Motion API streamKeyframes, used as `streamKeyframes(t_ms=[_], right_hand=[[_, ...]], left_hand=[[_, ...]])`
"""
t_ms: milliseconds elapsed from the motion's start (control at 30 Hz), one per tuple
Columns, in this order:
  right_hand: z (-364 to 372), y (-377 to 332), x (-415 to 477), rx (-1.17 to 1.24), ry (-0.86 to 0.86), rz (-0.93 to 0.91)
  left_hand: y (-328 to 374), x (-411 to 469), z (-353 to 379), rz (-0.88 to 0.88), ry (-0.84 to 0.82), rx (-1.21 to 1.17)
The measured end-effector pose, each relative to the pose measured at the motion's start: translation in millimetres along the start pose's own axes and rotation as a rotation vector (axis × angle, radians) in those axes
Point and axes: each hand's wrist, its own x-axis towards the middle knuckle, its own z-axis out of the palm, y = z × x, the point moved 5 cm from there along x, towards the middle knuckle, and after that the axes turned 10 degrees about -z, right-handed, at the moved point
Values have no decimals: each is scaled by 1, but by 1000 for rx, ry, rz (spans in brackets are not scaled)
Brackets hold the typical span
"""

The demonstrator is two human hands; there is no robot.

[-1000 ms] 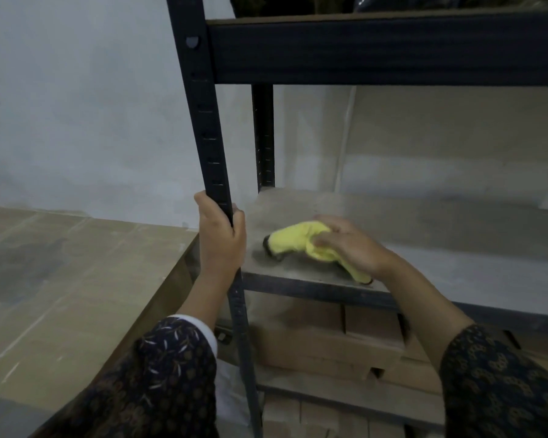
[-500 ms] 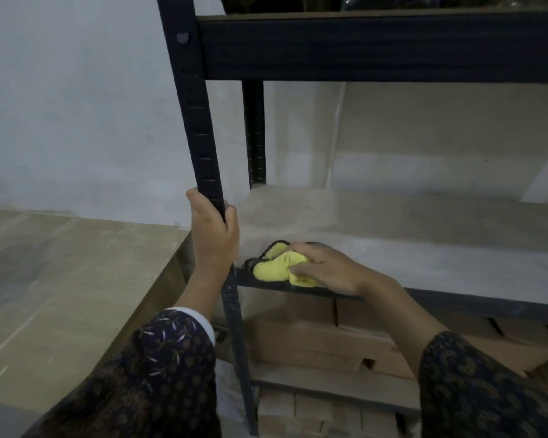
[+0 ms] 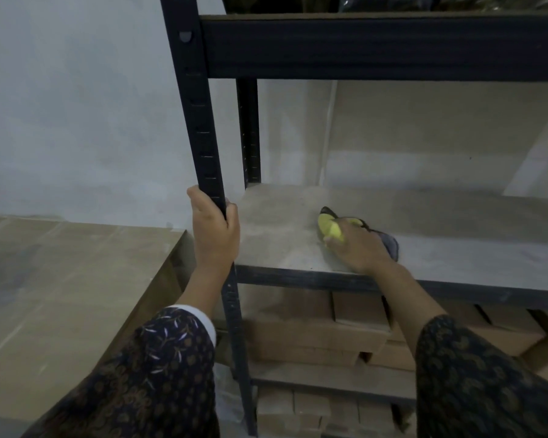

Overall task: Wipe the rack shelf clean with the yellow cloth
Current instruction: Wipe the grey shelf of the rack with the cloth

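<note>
While the left hand [image 3: 215, 235] grips the black upright post [image 3: 200, 121] at frame centre, the right hand [image 3: 356, 248] clutches the yellow cloth [image 3: 329, 227], bunched and dark-edged with a grey part showing, against the dusty grey rack shelf [image 3: 282, 235] right of centre.

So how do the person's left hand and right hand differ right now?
The left hand grips the black upright post; the right hand holds the yellow cloth. The left hand stands upright at the front corner of the shelf, while the right hand lies low on the shelf. Both have fingers curled round something and come from dark patterned sleeves.
</note>
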Motion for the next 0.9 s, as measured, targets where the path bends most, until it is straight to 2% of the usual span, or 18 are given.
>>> streamKeyframes(t_ms=[200, 267, 367, 433, 500, 533, 567, 600, 700, 767, 833, 900], right_hand=[[8, -51, -20, 105, -109, -272], [7, -57, -34, 290, -131, -325], [-4, -58, -47, 748, -199, -239], [-21, -54, -49, 892, -61, -172], [-43, -36, -45, 689, 305, -51], [-51, -25, -42, 509, 442, 34], [-53, -15, -40, 332, 487, 130], [-49, -6, -34, 192, 442, 220], [-10, 14, -18, -10, 40, 317], [-1, 19, -6, -77, 14, 305], [-1, 23, 9, -79, 39, 307], [0, 29, 33, -56, -10, 294]], left_hand=[[1, -1, -1, 1, 27, 16], [0, -1, 0, 11, 13, 21], [0, -1, 1, 13, -3, 26], [0, 0, 1, 4, -5, 21], [0, -1, 1, -3, -6, 7], [0, -1, 1, -3, -4, 1], [-1, -1, 1, 1, 0, -5], [-1, -1, 1, 6, 2, -12], [-3, 0, 2, 14, -3, -34], [-6, 0, 3, 11, 0, -42], [-8, 0, 5, 9, 13, -48], [-9, 1, 6, 3, 35, -57]])
